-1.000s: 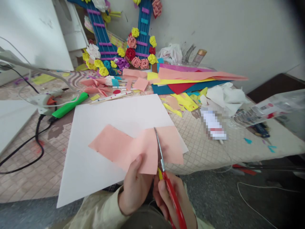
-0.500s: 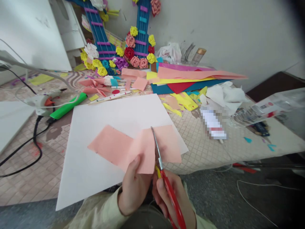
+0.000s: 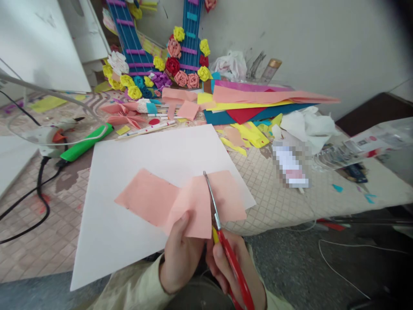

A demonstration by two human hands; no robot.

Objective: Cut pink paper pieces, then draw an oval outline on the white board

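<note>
My left hand (image 3: 183, 249) pinches the lower edge of a pink strip of paper (image 3: 192, 204), thumb on top, fingers hidden beneath. Red-handled scissors (image 3: 230, 254) are gripped in my right hand (image 3: 240, 262), their blades lying along a cut across the strip. On the right of the blades hangs a roughly square pink piece (image 3: 227, 196); whether it is fully cut off I cannot tell. The strip's left end rests over a large white board (image 3: 129, 245), which slants across the table's front edge.
At left lie a hot glue gun (image 3: 51, 137) with cords and a green stick-like object (image 3: 85, 144). Behind stand blue guitar-shaped crafts (image 3: 135, 51) trimmed with paper flowers. Coloured paper sheets (image 3: 258, 97), yellow scraps (image 3: 253, 135), tissue (image 3: 309, 125) and a plastic bottle (image 3: 358, 148) lie at right.
The view has shifted slightly, so background things sit a little differently. The hands, scissors and pink paper hold nearly the same pose; the cut edge looks slightly wider apart.
</note>
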